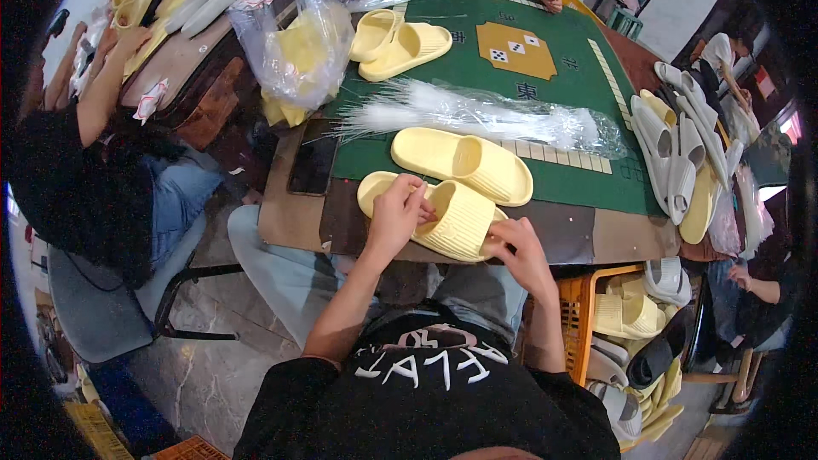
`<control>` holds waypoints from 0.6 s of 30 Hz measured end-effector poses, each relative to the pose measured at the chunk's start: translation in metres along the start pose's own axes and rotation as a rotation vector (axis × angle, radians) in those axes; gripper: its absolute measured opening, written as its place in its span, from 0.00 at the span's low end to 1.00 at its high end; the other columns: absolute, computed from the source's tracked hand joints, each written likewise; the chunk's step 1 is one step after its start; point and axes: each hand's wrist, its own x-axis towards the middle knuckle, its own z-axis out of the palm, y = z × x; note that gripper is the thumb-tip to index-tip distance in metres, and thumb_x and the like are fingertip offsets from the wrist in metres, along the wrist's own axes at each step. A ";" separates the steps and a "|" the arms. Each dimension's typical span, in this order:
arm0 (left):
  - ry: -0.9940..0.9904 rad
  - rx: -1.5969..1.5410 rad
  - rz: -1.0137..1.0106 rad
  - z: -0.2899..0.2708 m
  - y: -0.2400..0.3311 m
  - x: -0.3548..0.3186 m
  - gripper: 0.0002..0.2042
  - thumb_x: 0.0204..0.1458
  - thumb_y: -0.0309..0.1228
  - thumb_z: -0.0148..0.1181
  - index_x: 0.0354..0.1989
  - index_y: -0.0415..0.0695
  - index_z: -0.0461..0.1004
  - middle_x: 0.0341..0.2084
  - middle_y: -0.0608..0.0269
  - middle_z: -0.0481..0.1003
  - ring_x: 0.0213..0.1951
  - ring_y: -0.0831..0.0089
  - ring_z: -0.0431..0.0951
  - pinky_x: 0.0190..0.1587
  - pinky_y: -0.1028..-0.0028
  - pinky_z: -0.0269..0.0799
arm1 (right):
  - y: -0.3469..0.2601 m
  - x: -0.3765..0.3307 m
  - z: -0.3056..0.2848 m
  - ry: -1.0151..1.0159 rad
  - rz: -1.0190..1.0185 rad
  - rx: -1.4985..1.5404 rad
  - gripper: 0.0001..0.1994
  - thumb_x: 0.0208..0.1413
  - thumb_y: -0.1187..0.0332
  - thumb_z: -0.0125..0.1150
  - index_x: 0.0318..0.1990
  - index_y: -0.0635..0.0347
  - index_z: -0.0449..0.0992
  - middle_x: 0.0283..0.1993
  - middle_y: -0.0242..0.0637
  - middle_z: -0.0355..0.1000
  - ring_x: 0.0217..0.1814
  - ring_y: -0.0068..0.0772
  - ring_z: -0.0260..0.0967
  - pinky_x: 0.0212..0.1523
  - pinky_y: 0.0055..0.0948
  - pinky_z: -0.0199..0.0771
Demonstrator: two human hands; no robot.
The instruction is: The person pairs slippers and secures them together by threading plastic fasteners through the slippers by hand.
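Observation:
A yellow slide slipper point(464, 223) with a ribbed strap lies at the table's near edge, its toe to the right. My left hand point(399, 215) is over its footbed by the strap's opening, fingers drawn together; whatever they pinch is too small to make out. At the toe end, my right hand point(518, 251) has bent fingers closed on the slipper's edge. Just beyond lies a second yellow slipper point(464, 163), parallel to the first. Behind that is a clear plastic bag of thin white plastic strands point(494, 117), its loose ends fanned out to the left.
Another yellow slipper pair point(407, 47) and a plastic bag with yellow slippers point(294, 55) are at the far left. A dark phone point(312, 158) lies left. Grey and yellow slippers point(677, 140) pile up at right; an orange crate point(578, 324) holds more. Other people sit around the table.

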 end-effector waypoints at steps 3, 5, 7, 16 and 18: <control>-0.055 0.039 -0.040 0.003 0.003 0.000 0.06 0.57 0.26 0.49 0.37 0.35 0.67 0.21 0.55 0.76 0.24 0.72 0.79 0.25 0.77 0.75 | 0.002 -0.005 -0.003 -0.038 -0.034 -0.072 0.11 0.40 0.74 0.64 0.35 0.60 0.77 0.30 0.34 0.69 0.33 0.37 0.57 0.35 0.30 0.60; -0.056 0.064 -0.013 0.003 0.003 -0.001 0.06 0.57 0.25 0.49 0.37 0.34 0.67 0.21 0.55 0.76 0.24 0.72 0.79 0.25 0.76 0.74 | 0.007 -0.008 0.002 -0.008 -0.039 -0.092 0.07 0.39 0.75 0.64 0.29 0.60 0.76 0.27 0.33 0.68 0.32 0.37 0.58 0.34 0.30 0.61; -0.072 0.066 0.016 0.003 0.000 -0.001 0.05 0.56 0.24 0.49 0.36 0.34 0.67 0.21 0.55 0.76 0.23 0.72 0.78 0.24 0.76 0.73 | 0.008 -0.009 0.001 -0.009 -0.070 -0.106 0.07 0.39 0.75 0.64 0.29 0.61 0.75 0.27 0.34 0.67 0.32 0.37 0.58 0.34 0.31 0.61; -0.282 0.113 0.129 0.014 -0.018 0.006 0.09 0.54 0.25 0.48 0.42 0.37 0.68 0.30 0.52 0.75 0.33 0.67 0.76 0.36 0.71 0.70 | 0.006 -0.009 0.012 0.084 -0.045 -0.154 0.09 0.40 0.77 0.62 0.32 0.65 0.72 0.33 0.39 0.65 0.36 0.40 0.60 0.36 0.34 0.63; -0.289 -0.012 0.231 0.021 -0.040 0.012 0.13 0.53 0.23 0.46 0.46 0.36 0.68 0.33 0.49 0.74 0.37 0.62 0.75 0.41 0.70 0.69 | 0.004 -0.005 0.014 0.067 -0.019 -0.122 0.08 0.40 0.76 0.62 0.31 0.64 0.72 0.33 0.38 0.66 0.35 0.40 0.59 0.36 0.33 0.62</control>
